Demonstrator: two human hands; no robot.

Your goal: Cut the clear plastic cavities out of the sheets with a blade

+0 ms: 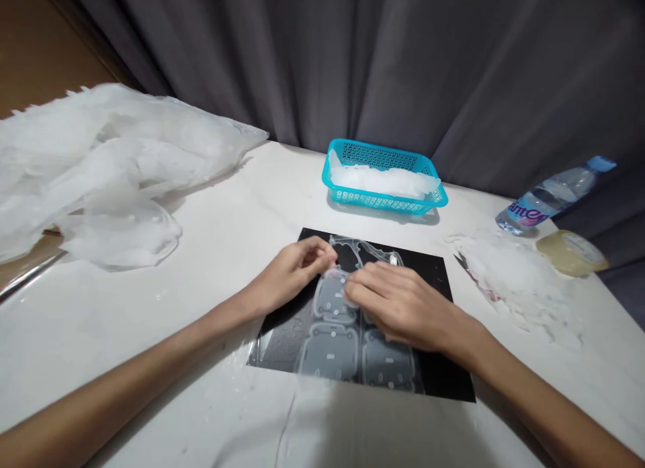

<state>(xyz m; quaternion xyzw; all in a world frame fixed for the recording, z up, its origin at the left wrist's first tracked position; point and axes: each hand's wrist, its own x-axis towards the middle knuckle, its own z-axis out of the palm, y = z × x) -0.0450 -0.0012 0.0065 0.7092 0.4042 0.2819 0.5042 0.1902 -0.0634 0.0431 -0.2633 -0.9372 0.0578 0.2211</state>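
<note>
A clear plastic sheet with several rounded die-cut shapes (330, 354) lies over a black mat (438, 381) in front of me. At its upper left, my left hand (305, 263) pinches the sheet's cut edge between thumb and fingertips. My right hand (396, 300) is over the upper right shapes with its fingers curled down; the fingertips are turned away, so what they hold is hidden. Between and beyond the hands, a thin clear strip of waste border (360, 243) curls up from the sheet, a small white piece (394, 260) near its right end.
Behind the mat stands a blue basket (385, 203) holding white translucent pieces. A crumpled plastic bag (115, 166) fills the left. To the right are a box cutter (476, 278), a heap of clear scraps (519, 273), a tape roll (572, 253) and a water bottle (554, 196).
</note>
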